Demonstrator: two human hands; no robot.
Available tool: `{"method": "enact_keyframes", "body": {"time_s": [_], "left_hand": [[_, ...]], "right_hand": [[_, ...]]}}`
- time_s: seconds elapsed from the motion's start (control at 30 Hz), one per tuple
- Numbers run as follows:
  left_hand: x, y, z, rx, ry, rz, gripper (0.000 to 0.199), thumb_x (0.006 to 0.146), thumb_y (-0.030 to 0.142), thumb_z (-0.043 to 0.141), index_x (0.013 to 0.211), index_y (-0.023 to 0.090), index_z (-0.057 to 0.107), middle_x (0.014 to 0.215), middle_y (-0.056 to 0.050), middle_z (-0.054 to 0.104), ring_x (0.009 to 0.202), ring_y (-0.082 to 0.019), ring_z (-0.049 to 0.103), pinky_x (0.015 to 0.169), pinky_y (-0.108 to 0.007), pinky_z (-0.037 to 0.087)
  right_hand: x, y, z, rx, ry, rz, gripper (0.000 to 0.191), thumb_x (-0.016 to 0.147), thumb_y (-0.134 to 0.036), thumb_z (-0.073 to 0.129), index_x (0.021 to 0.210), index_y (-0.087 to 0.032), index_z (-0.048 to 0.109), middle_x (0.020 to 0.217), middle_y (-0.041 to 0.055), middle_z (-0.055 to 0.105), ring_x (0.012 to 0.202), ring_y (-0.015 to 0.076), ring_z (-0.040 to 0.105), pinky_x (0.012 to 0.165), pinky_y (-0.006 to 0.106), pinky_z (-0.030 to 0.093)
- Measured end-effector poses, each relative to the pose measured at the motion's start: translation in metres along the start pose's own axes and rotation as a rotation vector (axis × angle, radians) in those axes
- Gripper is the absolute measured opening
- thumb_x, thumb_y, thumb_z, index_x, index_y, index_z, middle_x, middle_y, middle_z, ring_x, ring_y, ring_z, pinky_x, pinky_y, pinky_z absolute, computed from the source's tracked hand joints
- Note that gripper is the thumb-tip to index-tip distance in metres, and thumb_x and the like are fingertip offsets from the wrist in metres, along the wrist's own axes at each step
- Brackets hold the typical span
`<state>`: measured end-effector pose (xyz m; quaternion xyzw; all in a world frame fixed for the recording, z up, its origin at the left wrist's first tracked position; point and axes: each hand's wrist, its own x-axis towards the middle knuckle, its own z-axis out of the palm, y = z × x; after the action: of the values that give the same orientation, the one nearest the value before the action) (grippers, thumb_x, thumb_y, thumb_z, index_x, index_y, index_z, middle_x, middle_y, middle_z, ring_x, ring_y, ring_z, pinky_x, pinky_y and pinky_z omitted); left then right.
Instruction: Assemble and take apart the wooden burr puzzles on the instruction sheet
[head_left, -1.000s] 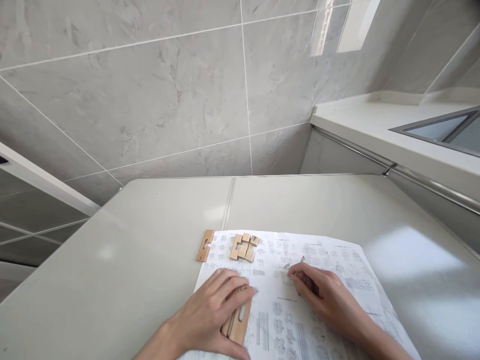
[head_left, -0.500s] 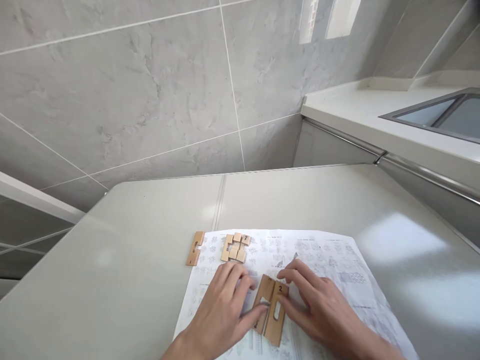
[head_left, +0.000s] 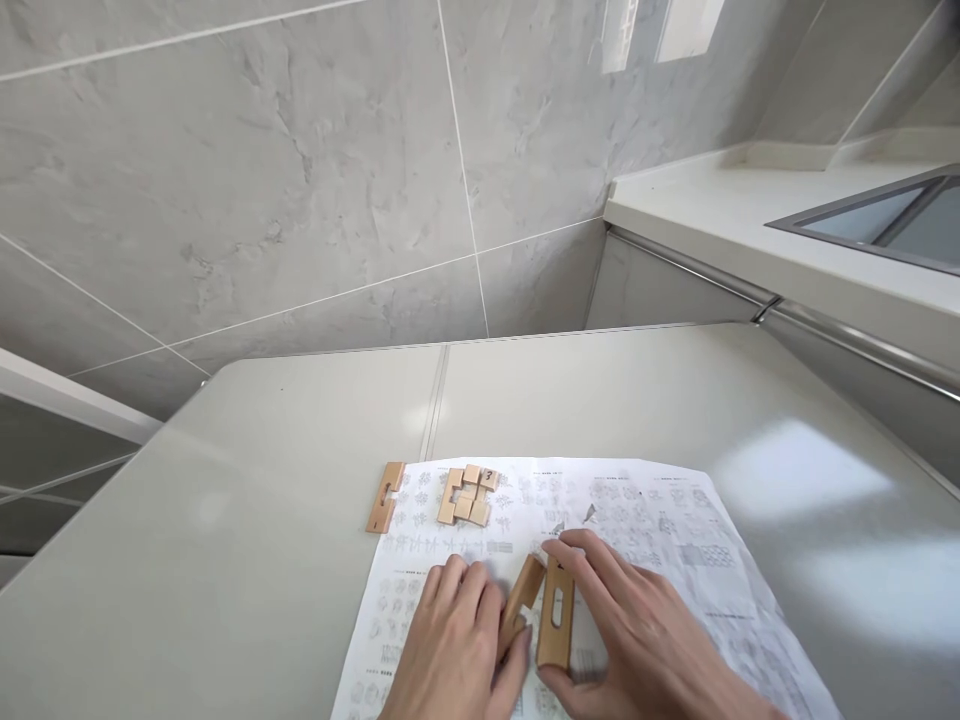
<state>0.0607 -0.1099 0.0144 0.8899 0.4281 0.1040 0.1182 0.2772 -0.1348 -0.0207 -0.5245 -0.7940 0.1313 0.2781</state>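
My left hand (head_left: 457, 640) grips a notched wooden piece (head_left: 527, 588), which is tilted up on its edge between thumb and fingers. Beside it, my right hand (head_left: 630, 625) holds a wooden piece with an oval slot (head_left: 547, 640) by its two ends, fingers at the top and thumb at the bottom. A narrow gap separates the two pieces. Both are over a printed paper sheet (head_left: 682, 600). Farther up the sheet lies a cluster of small wooden pieces (head_left: 448, 505), one marked 3. Another notched wooden piece (head_left: 381, 505) sits at the sheet's upper left edge.
The sheet lies on a pale table (head_left: 247, 520) with a seam running toward its far edge. Behind stands a grey tiled wall (head_left: 337, 180). A white counter (head_left: 697, 210) with a metal rail below it is at the right.
The two wooden pieces, side by side before, have come apart. My left hand has tilted the left one up, and my right hand now spans the slotted one, covering its marked end.
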Motion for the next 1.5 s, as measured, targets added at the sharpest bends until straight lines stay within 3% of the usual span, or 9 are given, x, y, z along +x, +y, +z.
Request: {"method": "enact_keyframes", "body": {"time_s": [0.1, 0.23, 0.37, 0.5, 0.73, 1.0, 1.1, 1.23, 1.5], "left_hand": [[0.003, -0.004, -0.005, -0.164, 0.005, -0.03, 0.02, 0.103, 0.021, 0.052, 0.083, 0.023, 0.055, 0.085, -0.004, 0.062, 0.077, -0.024, 0.055, 0.067, -0.034, 0.042], [0.011, -0.007, -0.022, -0.611, -0.125, -0.326, 0.04, 0.113, 0.045, 0.044, 0.079, 0.023, 0.046, 0.074, 0.002, 0.051, 0.062, -0.017, 0.045, 0.06, -0.03, 0.034], [0.024, -0.003, -0.029, -1.241, -0.357, -0.464, 0.054, 0.107, 0.069, 0.045, 0.08, 0.023, 0.044, 0.068, 0.007, 0.034, 0.057, -0.012, 0.026, 0.053, -0.027, 0.023], [0.039, 0.003, -0.019, -1.611, -0.557, -0.469, 0.053, 0.103, 0.07, 0.055, 0.085, 0.021, 0.05, 0.062, 0.011, 0.027, 0.051, -0.008, 0.013, 0.048, -0.026, 0.012], [0.05, 0.002, 0.001, -1.798, -0.597, -0.436, 0.05, 0.101, 0.068, 0.062, 0.092, 0.019, 0.056, 0.054, 0.014, 0.027, 0.044, -0.006, 0.011, 0.042, -0.024, 0.01], [0.045, -0.013, 0.003, -1.849, -0.626, -0.454, 0.046, 0.104, 0.063, 0.062, 0.092, 0.018, 0.059, 0.051, 0.015, 0.023, 0.039, -0.006, 0.01, 0.037, -0.02, 0.012], [0.047, -0.017, 0.001, -1.851, -0.654, -0.45, 0.047, 0.102, 0.065, 0.064, 0.091, 0.018, 0.06, 0.05, 0.015, 0.024, 0.038, -0.005, 0.01, 0.035, -0.02, 0.013], [0.046, -0.02, 0.001, -1.845, -0.685, -0.458, 0.049, 0.099, 0.066, 0.066, 0.089, 0.018, 0.059, 0.05, 0.015, 0.024, 0.038, -0.005, 0.012, 0.034, -0.019, 0.015], [0.046, -0.018, 0.0, -1.845, -0.647, -0.437, 0.048, 0.101, 0.063, 0.066, 0.084, 0.02, 0.054, 0.052, 0.014, 0.025, 0.038, -0.005, 0.015, 0.033, -0.017, 0.024]], "right_hand": [[0.002, 0.002, -0.004, 0.052, -0.003, 0.024, 0.086, 0.068, -0.026, 0.073, 0.144, -0.026, 0.035, 0.129, 0.0192, 0.069, 0.089, 0.0356, 0.08, 0.056, 0.039, 0.064], [0.003, 0.01, -0.012, 0.235, 0.067, 0.135, 0.08, 0.072, -0.029, 0.078, 0.142, -0.029, 0.04, 0.131, 0.0163, 0.066, 0.072, 0.0246, 0.073, 0.056, 0.036, 0.059], [0.006, 0.023, -0.022, 0.803, 0.04, 0.354, 0.056, 0.091, -0.05, 0.073, 0.138, -0.029, 0.052, 0.097, 0.0045, 0.066, 0.07, 0.0204, 0.063, 0.059, 0.031, 0.053], [0.01, 0.034, -0.024, 1.283, 0.065, 0.448, 0.068, 0.088, -0.084, 0.063, 0.131, -0.031, 0.062, 0.085, 0.0015, 0.062, 0.063, 0.018, 0.05, 0.055, 0.03, 0.044], [0.012, 0.039, -0.018, 1.349, 0.089, 0.474, 0.072, 0.082, -0.082, 0.073, 0.131, -0.031, 0.067, 0.092, 0.0039, 0.067, 0.061, 0.0173, 0.049, 0.058, 0.031, 0.045], [0.009, 0.042, -0.02, 1.297, -0.046, 0.466, 0.083, 0.083, -0.078, 0.076, 0.148, -0.029, 0.061, 0.079, 0.0021, 0.064, 0.064, 0.0193, 0.051, 0.058, 0.032, 0.051], [0.007, 0.045, -0.018, 1.283, -0.057, 0.443, 0.078, 0.083, -0.073, 0.079, 0.148, -0.031, 0.063, 0.108, 0.0103, 0.072, 0.072, 0.0201, 0.057, 0.058, 0.031, 0.052], [0.004, 0.046, -0.014, 1.285, -0.091, 0.412, 0.069, 0.084, -0.065, 0.084, 0.144, -0.037, 0.066, 0.162, 0.0127, 0.048, 0.082, 0.019, 0.061, 0.059, 0.03, 0.051], [0.003, 0.044, -0.015, 1.271, -0.131, 0.422, 0.078, 0.078, -0.07, 0.088, 0.145, -0.038, 0.064, 0.155, 0.0135, 0.055, 0.09, 0.0258, 0.068, 0.071, 0.037, 0.056]]}}
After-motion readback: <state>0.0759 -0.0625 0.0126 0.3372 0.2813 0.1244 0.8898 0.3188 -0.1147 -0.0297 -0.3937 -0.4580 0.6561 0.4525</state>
